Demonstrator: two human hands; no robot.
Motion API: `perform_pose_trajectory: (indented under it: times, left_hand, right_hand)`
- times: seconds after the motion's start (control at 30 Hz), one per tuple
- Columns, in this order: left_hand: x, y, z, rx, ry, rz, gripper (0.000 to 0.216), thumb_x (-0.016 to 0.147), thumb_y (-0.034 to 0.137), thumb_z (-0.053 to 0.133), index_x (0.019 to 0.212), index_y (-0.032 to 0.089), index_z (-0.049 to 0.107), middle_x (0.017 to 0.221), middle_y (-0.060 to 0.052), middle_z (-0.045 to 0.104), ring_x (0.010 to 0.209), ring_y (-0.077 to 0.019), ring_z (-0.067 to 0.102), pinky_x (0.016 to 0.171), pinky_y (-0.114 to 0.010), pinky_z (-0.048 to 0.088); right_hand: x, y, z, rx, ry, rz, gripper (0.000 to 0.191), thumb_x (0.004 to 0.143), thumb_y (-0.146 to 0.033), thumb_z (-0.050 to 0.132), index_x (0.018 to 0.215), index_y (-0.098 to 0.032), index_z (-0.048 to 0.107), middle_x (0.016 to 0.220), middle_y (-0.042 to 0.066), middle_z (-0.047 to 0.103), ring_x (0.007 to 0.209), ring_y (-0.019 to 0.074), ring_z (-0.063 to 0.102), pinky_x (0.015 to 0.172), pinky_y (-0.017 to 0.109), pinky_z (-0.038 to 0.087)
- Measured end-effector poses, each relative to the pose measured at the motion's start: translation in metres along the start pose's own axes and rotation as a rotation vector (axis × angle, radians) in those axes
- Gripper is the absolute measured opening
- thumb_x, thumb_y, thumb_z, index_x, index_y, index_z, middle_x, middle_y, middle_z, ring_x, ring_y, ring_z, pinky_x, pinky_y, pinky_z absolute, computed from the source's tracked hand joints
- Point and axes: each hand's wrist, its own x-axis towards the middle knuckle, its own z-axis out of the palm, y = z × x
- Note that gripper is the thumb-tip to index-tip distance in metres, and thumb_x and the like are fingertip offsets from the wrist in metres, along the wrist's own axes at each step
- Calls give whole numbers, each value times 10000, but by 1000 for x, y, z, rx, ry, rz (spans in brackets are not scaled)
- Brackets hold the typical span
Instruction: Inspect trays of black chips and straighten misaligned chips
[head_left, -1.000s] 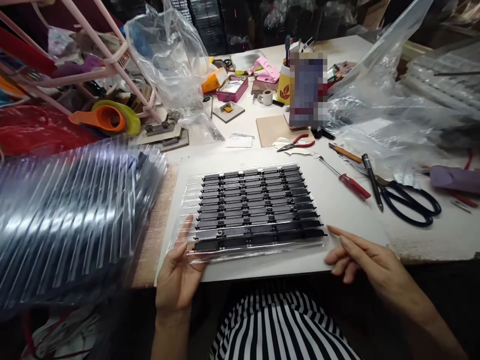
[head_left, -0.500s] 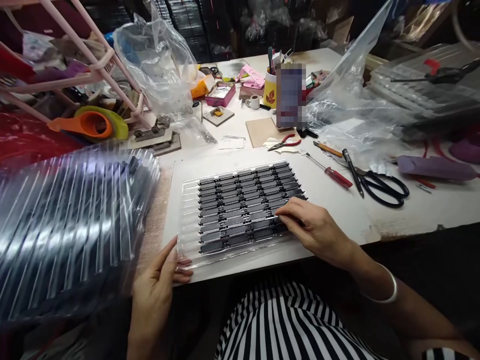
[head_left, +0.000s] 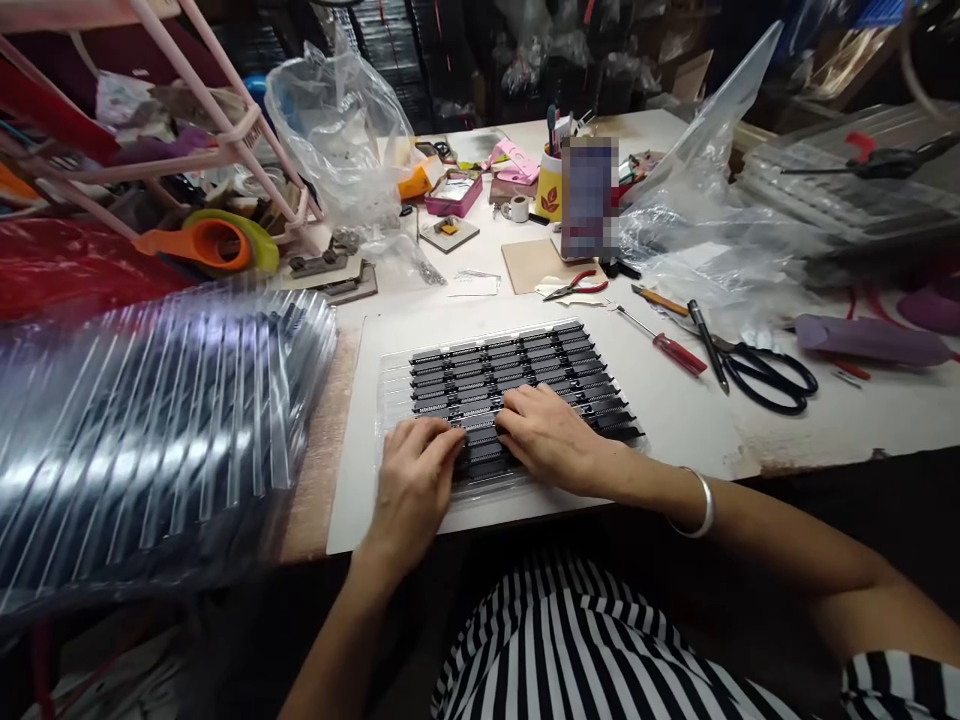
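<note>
A clear plastic tray (head_left: 394, 385) lies on the white board in front of me, filled with rows of black toothed strips (head_left: 517, 367). My left hand (head_left: 420, 475) is over the near left of the tray, fingers bent together at the end of a black strip. My right hand (head_left: 551, 440) reaches in from the right, with its fingertips pinched on the same row. A short stretch of that row shows between the two hands. The fingers cover parts of the strips, so their exact grip is partly hidden.
Stacked clear ribbed trays (head_left: 150, 440) stand at the left, beside a pink rack (head_left: 232, 140). Red-handled pliers (head_left: 577, 285), a screwdriver (head_left: 667, 348), a black pen (head_left: 707, 345) and scissors (head_left: 772, 375) lie to the right. Plastic bags (head_left: 337, 130) and a yellow mug (head_left: 550, 185) sit behind.
My left hand has left the tray's left edge and moved right onto the strips. My right hand has shifted left to the middle of the near rows. The view has turned slightly.
</note>
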Motion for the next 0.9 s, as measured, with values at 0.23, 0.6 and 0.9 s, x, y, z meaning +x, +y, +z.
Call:
perform_pose_trajectory:
  times: [0.23,0.6,0.9]
  left_hand:
    - [11,-5,8,275,-198,178,173,877,129,500,895,165,668,821,-68,630,790,-215,497,740,-378,436]
    - [12,-15,11,172,-154,221,175,884,109,493,848,167,655,789,-56,586,765,-189,477,670,-328,452]
    - [11,-14,14,161,-153,206,211,876,86,472,794,154,654,762,-63,568,753,-193,465,662,-330,448]
  right_hand:
    - [9,5,2,26,-85,-81,193,900,-166,466,764,-138,600,826,79,593,776,190,473,718,324,305]
    - [15,22,6,134,-96,-215,197,875,-158,502,695,-148,581,750,47,584,719,158,470,720,301,316]
    - [17,20,12,131,-73,-225,150,825,-115,497,704,-133,584,722,63,568,668,164,434,714,316,352]
